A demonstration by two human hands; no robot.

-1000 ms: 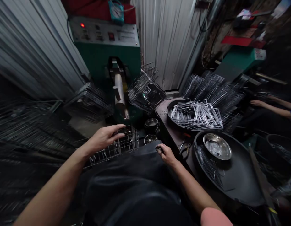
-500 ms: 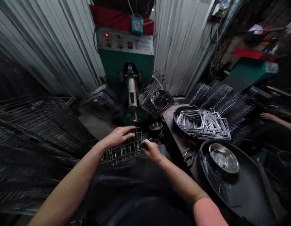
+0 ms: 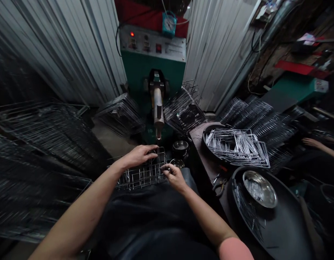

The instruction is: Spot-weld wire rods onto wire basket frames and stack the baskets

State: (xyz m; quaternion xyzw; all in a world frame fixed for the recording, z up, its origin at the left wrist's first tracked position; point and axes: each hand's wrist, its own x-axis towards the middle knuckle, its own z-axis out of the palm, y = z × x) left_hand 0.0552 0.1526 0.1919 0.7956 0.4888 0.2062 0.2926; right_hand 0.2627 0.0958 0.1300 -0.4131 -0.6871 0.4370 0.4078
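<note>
A wire basket frame (image 3: pixel 141 176) lies over my lap, below the welding machine's electrode arm (image 3: pixel 158 106). On its upper edge rests my left hand (image 3: pixel 141 155), fingers bent and reaching toward the frame's far right corner. My right hand (image 3: pixel 174 175) is at the frame's right end, thumb and fingers pinched together by the wires; what lies between the fingertips is too small to make out. Just beyond this hand are two small metal bowls, one (image 3: pixel 180 145) behind the other (image 3: pixel 178 163).
Stacked wire frames (image 3: pixel 119 113) flank the green machine (image 3: pixel 153 61). At right, a black tray (image 3: pixel 207 144) holds bent wires; a larger tray (image 3: pixel 288 224) holds a steel bowl (image 3: pixel 273 195). Pliers (image 3: pixel 219 186) lie nearby. Another person's hand (image 3: pixel 313 142) shows far right.
The view has shifted, so the machine appears farther right. My right hand's fingers have moved slightly at the frame's end; my left hand stays on the frame.
</note>
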